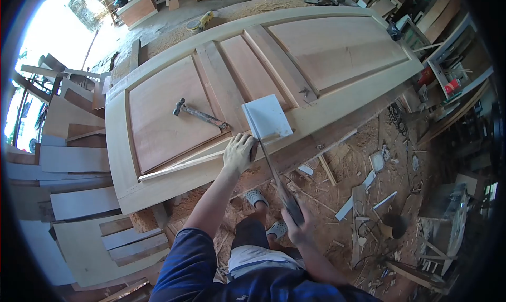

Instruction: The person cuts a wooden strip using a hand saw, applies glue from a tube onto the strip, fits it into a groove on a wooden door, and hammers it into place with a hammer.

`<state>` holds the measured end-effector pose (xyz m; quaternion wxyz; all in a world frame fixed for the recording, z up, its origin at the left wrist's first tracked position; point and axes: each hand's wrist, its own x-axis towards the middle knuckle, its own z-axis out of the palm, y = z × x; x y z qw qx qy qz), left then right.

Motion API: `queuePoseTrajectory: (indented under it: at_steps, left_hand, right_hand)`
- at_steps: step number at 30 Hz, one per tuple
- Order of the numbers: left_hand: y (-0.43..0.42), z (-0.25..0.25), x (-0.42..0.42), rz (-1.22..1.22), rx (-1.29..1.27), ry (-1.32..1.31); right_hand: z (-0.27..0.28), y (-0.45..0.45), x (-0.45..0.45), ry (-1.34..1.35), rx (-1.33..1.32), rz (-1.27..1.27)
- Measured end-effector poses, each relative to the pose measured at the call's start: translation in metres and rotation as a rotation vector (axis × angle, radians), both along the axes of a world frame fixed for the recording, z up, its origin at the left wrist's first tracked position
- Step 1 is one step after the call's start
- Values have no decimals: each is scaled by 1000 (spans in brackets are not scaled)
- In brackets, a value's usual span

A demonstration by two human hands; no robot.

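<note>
A large panelled wooden door [311, 104] lies flat in front of me. My left hand [240, 152] is closed over a long thin wooden strip [184, 165] near the door's front edge, with a dark object, not clear in kind, under its fingers. In my right hand [298, 220] is the handle of a handsaw [272, 167]. Its blade points away from me, passing beside the left hand and across the strip. A white square board [270, 117] lies on the door around the blade's far end. To its left rests a hammer [200, 116].
Leftover boards [79, 159] are stacked at the left. A yellow power tool [199, 22] sits beyond the door's far edge. Offcuts [345, 208] and sawdust cover the floor at right, around my shoes [256, 197]. Small metal pieces [304, 92] lie on the door.
</note>
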<state>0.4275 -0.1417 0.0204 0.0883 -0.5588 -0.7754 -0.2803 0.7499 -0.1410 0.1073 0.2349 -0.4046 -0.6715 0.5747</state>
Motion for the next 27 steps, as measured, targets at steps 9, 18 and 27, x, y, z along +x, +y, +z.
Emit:
queuePoseTrajectory:
  at_steps: [9,18,27]
  left_hand:
    - [4,-2,-3,22,-6,-3]
    - [5,-2,-1,20,17,9]
    - [6,-1,1,30,-5,-15]
  right_hand:
    - [-1,-7,10,88,159,17]
    - [-5,29,-61,70,31,37]
    - [-3,2,-7,67,70,32]
